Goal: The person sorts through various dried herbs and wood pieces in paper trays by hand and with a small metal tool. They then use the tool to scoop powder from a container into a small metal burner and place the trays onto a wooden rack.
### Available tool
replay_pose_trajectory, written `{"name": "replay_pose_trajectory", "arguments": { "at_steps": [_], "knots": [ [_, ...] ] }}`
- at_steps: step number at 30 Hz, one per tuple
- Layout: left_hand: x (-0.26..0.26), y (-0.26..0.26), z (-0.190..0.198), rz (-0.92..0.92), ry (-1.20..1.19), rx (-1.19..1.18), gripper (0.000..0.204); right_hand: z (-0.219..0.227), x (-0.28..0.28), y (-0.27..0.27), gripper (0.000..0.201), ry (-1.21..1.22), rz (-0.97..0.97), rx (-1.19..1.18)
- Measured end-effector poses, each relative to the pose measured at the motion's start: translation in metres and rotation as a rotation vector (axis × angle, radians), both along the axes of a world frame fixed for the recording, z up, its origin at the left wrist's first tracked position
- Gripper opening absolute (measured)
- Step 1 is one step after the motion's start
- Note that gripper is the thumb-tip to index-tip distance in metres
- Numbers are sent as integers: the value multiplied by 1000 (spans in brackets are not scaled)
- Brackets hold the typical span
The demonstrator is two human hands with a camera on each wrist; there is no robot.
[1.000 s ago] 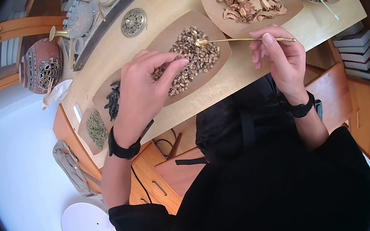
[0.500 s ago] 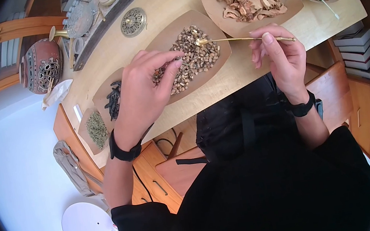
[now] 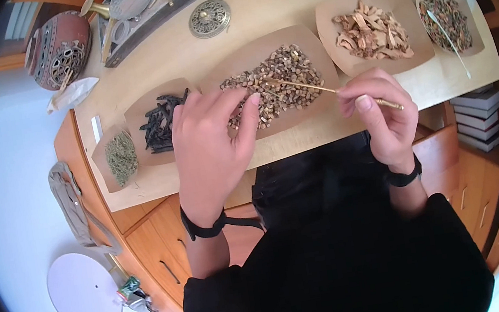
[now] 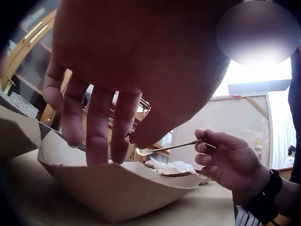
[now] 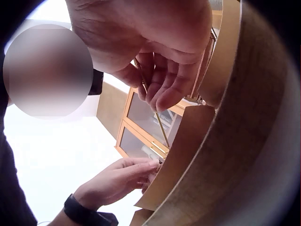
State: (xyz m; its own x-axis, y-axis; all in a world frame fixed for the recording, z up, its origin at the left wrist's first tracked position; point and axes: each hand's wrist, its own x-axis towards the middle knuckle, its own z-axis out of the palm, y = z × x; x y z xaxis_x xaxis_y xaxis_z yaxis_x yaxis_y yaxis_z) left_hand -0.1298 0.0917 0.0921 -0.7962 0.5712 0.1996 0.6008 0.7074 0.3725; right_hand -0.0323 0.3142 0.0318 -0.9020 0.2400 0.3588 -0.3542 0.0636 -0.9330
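Observation:
In the head view, the left hand (image 3: 212, 142) reaches over the middle paper tray (image 3: 227, 66) of chopped brown pieces (image 3: 299, 75). Its thumb and index finger pinch a small dark piece, seen between the fingertips in the left wrist view (image 4: 130, 136). The right hand (image 3: 388, 120) grips a thin brass spoon (image 3: 310, 86) by its handle; the spoon's bowl end lies over the brown pieces, near the left fingertips. From the right wrist view, the left hand (image 5: 110, 183) shows beyond the spoon (image 5: 162, 129). The spoon bowl's contents cannot be made out.
Left of the middle tray are trays of black strips (image 3: 159, 127) and green herb (image 3: 121, 158). To its right are trays of pale chips (image 3: 372, 33) and mixed herbs (image 3: 445, 29), a white stick (image 3: 449, 42) across the latter. Behind sit a pierced metal lid (image 3: 210, 18) and patterned pot (image 3: 62, 51).
The head view has shifted, so the trays and table sit differently in it. The spoon's bowl, earlier facing up and bright, now looks narrower and darker. Both hands keep their grips.

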Motion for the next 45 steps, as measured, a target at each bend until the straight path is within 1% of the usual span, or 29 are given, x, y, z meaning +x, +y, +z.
{"name": "replay_pose_trajectory", "arguments": {
  "at_steps": [1,3,4,9,11,14,16,20,23,26,29,34,35,37,39,41,45],
  "knots": [
    [2,-1,-1,30,-26,-41,10,-1,-2,-1,15,-2,-17,41],
    [7,-3,-10,53,-19,13,10,-4,-3,-5,14,-11,-25,84],
    [8,-3,-14,60,-6,61,10,-7,-2,-7,14,-17,-49,71],
    [16,-5,-17,159,-65,124,13,-20,3,-13,15,-24,-131,18],
    [15,-4,-20,186,-82,135,15,-24,3,-14,16,32,-186,-78],
    [11,1,-27,223,-41,142,16,-25,0,-14,18,40,-214,-81],
    [7,6,-30,239,46,115,16,-25,0,-13,18,22,-231,-100],
    [0,21,-28,238,-17,96,14,-26,-1,-10,19,16,-215,-133],
    [-5,28,-28,190,-59,52,16,-26,-1,-9,19,11,-217,-117],
    [-8,28,-28,227,-69,18,14,-25,1,-8,19,-13,-216,-93],
    [-10,29,-30,242,-86,42,12,-21,1,-8,19,-33,-211,-98],
    [-6,28,-29,206,-83,60,14,-19,0,-8,17,-60,-218,-78],
    [-3,28,-27,202,-86,61,14,-19,0,-7,16,-47,-194,-63],
    [5,27,-17,225,-170,191,14,-18,0,-5,15,-40,-174,-49],
    [12,24,-11,250,-189,203,15,-17,0,-4,14,-10,-95,-36],
    [18,21,-9,330,-281,317,16,-20,1,-2,13,2,-74,-34],
    [17,15,-17,344,-283,352,18,-19,0,0,13,12,-35,-41]
  ]
}}
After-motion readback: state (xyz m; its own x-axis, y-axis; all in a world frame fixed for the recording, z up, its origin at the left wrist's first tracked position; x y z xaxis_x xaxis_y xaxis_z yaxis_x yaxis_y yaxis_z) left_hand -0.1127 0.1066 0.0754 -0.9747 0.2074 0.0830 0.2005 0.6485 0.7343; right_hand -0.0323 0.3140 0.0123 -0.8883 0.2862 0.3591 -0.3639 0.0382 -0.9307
